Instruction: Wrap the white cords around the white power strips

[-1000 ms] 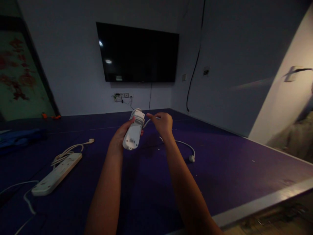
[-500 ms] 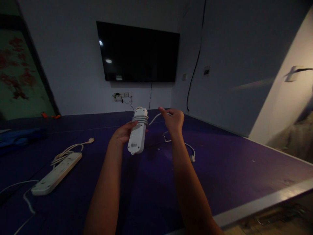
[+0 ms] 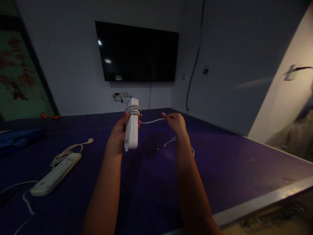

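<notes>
A white power strip (image 3: pixel 132 132) is held upright above the purple table, tilted slightly, its narrow side facing me. My left hand (image 3: pixel 120 127) is closed around its middle, thumb on the near side and fingertips behind. Several turns of grey-white cord (image 3: pixel 133 110) wrap the strip's upper part. From the strip a stretch of the cord runs rightward to my right hand (image 3: pixel 176 122), which pinches it between thumb and fingers. Beyond that hand, the loose cord hangs down to the table, partly hidden behind my right forearm.
On the purple table (image 3: pixel 230 169) at left lies a second white power strip (image 3: pixel 56 174) with coiled cord. Blue cloth (image 3: pixel 21 137) and orange objects (image 3: pixel 55 117) are farther back. A television (image 3: pixel 138 52) hangs on the wall above sockets (image 3: pixel 121 95). The table's pale edge (image 3: pixel 264 200) runs along the right front.
My left hand has turned the power strip so its side faces me, and moved it slightly up and left. The cord between my hands is straighter; my right hand has shifted slightly right.
</notes>
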Demonstrator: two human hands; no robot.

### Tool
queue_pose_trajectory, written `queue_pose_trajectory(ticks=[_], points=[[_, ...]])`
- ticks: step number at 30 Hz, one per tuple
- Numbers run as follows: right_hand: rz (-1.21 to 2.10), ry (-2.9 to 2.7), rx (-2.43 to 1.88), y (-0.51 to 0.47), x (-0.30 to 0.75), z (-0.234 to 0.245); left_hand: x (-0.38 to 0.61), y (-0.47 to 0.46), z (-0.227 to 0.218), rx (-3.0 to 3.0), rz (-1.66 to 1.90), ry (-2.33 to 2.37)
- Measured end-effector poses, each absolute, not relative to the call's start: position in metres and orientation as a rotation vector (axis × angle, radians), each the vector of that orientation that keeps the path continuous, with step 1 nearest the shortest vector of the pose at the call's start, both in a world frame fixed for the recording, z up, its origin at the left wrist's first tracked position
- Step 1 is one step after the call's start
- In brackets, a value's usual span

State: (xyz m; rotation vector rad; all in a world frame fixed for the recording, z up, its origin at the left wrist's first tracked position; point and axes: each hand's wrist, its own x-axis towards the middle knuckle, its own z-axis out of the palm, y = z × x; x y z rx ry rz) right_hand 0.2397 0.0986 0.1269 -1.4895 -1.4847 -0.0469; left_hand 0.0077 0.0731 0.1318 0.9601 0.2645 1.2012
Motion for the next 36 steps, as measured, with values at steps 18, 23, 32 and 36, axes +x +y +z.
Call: queue_pose_trajectory(ticks=[18, 23, 32, 36], points=[[1.138, -1.732, -0.705, 0.088, 0.151, 0.126, 0.018, 0.073, 0.135, 0.943, 1.279, 0.301], [1.204, -1.654, -0.753, 0.085, 0.148, 0.129, 0.018, 0.07, 0.138, 0.909, 1.25, 0.262], [1.067, -1.69, -0.762, 0.083, 0.161, 0.129, 0.015, 0.073, 0.136, 0.785, 1.161, 0.242], [0.98, -1.683, -0.834, 0.086, 0.158, 0.125, 0.015, 0.08, 0.132, 0.844, 1.172, 0.318]])
